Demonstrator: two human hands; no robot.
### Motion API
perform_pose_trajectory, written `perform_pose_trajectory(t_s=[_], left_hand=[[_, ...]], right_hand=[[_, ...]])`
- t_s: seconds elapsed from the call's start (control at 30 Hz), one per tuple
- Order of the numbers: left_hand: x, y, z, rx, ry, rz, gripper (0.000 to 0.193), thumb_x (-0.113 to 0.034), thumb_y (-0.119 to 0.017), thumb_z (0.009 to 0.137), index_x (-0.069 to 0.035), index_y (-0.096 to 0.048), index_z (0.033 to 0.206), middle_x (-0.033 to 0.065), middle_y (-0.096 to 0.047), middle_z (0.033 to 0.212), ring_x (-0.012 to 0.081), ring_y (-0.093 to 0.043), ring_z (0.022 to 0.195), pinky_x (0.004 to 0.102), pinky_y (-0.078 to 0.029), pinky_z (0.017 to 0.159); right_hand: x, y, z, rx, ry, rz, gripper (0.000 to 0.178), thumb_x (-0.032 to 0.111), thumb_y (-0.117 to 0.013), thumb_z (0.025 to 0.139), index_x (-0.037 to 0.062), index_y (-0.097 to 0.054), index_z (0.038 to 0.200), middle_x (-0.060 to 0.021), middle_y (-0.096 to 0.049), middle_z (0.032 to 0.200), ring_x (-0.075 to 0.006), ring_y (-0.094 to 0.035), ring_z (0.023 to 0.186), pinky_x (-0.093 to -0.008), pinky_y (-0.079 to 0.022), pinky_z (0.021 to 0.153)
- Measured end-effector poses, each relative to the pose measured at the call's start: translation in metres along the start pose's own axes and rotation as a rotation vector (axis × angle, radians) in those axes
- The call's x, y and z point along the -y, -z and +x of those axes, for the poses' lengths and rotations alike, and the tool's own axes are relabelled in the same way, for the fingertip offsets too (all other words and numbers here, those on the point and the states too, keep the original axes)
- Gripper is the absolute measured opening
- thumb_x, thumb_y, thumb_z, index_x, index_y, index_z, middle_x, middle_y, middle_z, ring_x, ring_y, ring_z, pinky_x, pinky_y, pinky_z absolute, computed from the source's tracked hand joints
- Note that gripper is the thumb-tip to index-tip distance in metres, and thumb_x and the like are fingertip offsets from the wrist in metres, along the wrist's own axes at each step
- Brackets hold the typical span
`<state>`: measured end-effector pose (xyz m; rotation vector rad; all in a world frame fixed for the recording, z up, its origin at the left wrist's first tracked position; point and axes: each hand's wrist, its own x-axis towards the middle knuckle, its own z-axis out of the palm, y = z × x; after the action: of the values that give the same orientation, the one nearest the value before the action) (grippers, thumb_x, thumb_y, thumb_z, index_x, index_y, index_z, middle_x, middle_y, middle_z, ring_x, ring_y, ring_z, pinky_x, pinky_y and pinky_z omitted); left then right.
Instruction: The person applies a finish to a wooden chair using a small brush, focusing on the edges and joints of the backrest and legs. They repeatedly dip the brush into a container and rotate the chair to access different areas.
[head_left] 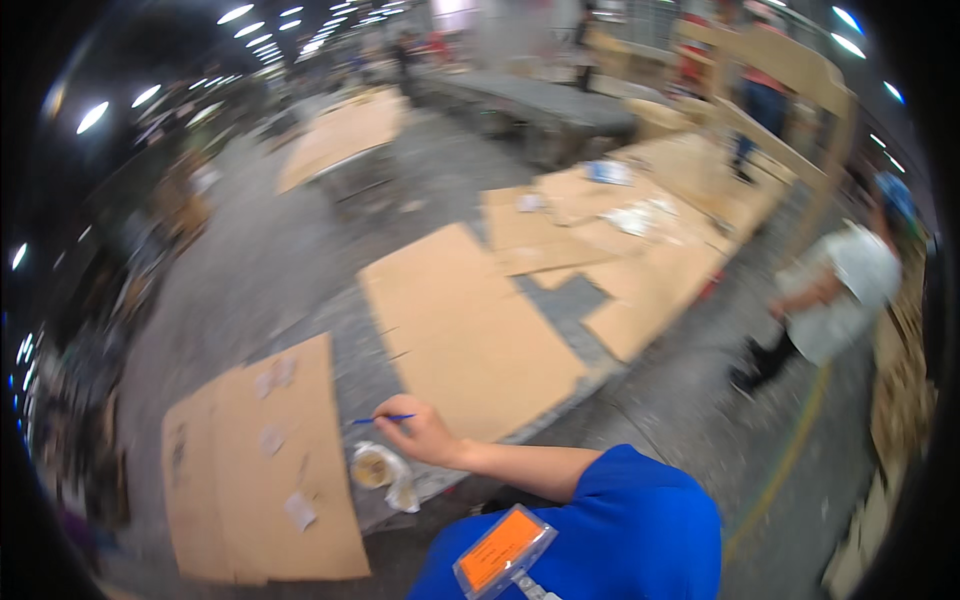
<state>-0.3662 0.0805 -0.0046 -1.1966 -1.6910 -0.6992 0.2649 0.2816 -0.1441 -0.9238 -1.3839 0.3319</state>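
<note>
My right hand (418,432) is closed around a thin blue stick, pen- or brush-like (384,419); blur hides which it is. The stick points left, above the grey table surface between two cardboard sheets. Just below the hand stands a small round container (372,467) with something brownish inside. Crumpled white plastic or paper (402,489) lies against it. To the left is a large cardboard sheet (232,470) with several small white paper pieces on it. Another cardboard sheet (470,330) spreads out beyond my hand. My left hand is out of the picture.
More cardboard (650,290) covers the far end of the table, with white and blue items (608,172) on top. A co-worker in a white garment (845,290) stands at the right. A second cardboard-topped table (345,135) and a wooden frame (780,60) stand farther off.
</note>
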Motion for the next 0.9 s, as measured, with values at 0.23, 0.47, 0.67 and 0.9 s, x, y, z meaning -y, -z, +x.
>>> perform_pose_trajectory(t_s=[0.23,0.47,0.67,0.9], left_hand=[[-0.324,-0.016,-0.086,0.402,-0.257,-0.810,0.029,-0.020,-0.070,0.104,-0.007,-0.074,0.130,0.0151,-0.078,0.123,0.0318,-0.072,0.115,0.0429,-0.052,0.104],[-0.500,0.082,-0.175,0.677,-0.473,-1.164,0.026,-0.020,-0.071,0.104,-0.006,-0.074,0.125,0.0146,-0.079,0.120,0.0304,-0.072,0.112,0.0419,-0.053,0.100],[-0.576,0.158,-0.248,0.903,-0.626,-1.268,0.023,-0.019,-0.071,0.104,-0.005,-0.074,0.122,0.0142,-0.079,0.117,0.0292,-0.073,0.109,0.0410,-0.055,0.097],[-0.642,0.212,-0.332,1.197,-0.685,-1.198,0.020,-0.019,-0.072,0.104,-0.004,-0.074,0.117,0.0137,-0.079,0.114,0.0278,-0.074,0.105,0.0400,-0.057,0.093]], right_hand=[[0.077,0.192,-0.108,-0.228,-0.146,-0.412,0.011,0.013,-0.069,0.102,0.0029,-0.070,0.104,-0.0134,-0.072,0.093,-0.0288,-0.072,0.081,-0.0389,-0.055,0.070],[0.135,0.343,-0.235,-0.436,-0.454,-0.599,0.016,0.017,-0.068,0.105,0.0017,-0.071,0.106,-0.0092,-0.074,0.086,-0.0187,-0.072,0.073,-0.0332,-0.054,0.066],[0.165,0.426,-0.283,-0.605,-0.481,-0.594,0.016,0.020,-0.067,0.106,0.0042,-0.072,0.107,-0.0077,-0.076,0.086,-0.0173,-0.071,0.073,-0.0339,-0.054,0.066],[0.188,0.522,-0.300,-0.552,-0.382,-0.673,0.015,0.018,-0.070,0.103,0.0037,-0.072,0.107,-0.0133,-0.073,0.093,-0.0286,-0.073,0.084,-0.0380,-0.057,0.077]])
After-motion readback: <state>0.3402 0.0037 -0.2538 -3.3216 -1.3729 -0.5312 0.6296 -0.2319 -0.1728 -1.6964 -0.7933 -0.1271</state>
